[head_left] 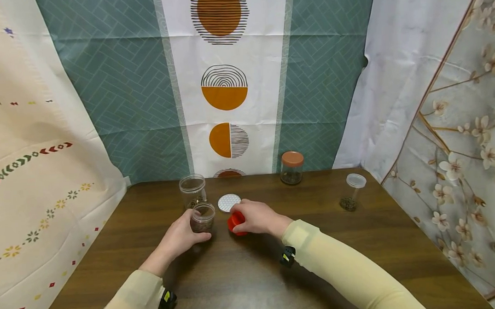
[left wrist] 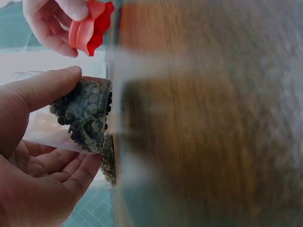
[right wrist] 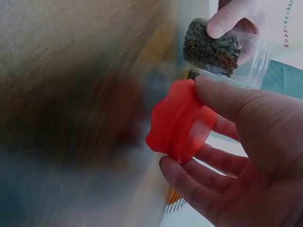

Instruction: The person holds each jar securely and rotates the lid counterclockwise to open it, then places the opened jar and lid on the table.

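My left hand (head_left: 180, 236) grips a clear open-topped jar (head_left: 203, 216) between thumb and fingers, upright and close over the wooden table. Small dark rounded pieces, like lentils or tiny pebbles, fill its lower part in the left wrist view. To its right, my right hand (head_left: 260, 217) pinches a red scalloped piece (right wrist: 177, 125) by its sides. This piece has a wavy, flared lower edge and a narrower round ring on top, and it hangs low near the tabletop. A gap separates it from the jar.
Another clear open jar (head_left: 192, 187) with some dark contents stands just behind the left hand. A white patterned disc (head_left: 229, 202) lies behind the red piece. Farther right are a jar with an orange-brown lid (head_left: 292, 159) and a white-lidded container (head_left: 353, 191). Cloth hangings (head_left: 327, 77) border the wooden table (head_left: 319, 266).
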`<state>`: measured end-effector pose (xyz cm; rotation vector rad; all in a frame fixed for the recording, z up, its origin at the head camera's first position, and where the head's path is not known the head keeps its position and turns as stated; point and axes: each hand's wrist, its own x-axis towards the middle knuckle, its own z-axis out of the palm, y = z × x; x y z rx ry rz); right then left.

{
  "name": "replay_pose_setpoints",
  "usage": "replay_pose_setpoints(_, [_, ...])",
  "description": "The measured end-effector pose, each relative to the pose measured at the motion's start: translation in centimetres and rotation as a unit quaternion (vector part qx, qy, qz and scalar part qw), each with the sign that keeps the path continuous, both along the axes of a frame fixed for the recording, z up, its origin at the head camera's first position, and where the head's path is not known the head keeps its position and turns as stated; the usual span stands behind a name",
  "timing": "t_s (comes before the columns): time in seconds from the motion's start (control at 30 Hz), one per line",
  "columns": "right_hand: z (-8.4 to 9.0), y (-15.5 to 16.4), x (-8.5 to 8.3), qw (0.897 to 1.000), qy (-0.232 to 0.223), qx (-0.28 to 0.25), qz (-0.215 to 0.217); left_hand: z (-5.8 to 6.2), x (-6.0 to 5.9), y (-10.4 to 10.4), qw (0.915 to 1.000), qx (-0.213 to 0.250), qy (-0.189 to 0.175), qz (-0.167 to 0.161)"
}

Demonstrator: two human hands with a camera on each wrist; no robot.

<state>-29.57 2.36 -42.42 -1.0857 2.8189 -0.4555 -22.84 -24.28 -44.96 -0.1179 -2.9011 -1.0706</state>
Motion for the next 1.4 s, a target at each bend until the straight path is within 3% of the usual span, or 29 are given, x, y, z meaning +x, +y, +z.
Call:
replay_pose_setpoints(0.4, [-0.4, -2.1, -0.2, 0.999, 0.032, 0.021, 0.02, -0.4, -0.4, -0.8, 0.9998, 0.008, -0.014, 0.012])
replay_pose_setpoints(0.87, [-0.5, -3.3, -0.5, 0.998, 0.042, 0.04, 0.02, 0.1, -0.4, -0.9, 0.9995, 0.017, -0.021, 0.013])
replay_pose_setpoints(1.4, [-1.5, -3.8, -0.6, 0.996, 0.079, 0.043, 0.017, -0.2, -1.2, -1.4, 0.9997, -0.007, -0.018, 0.017])
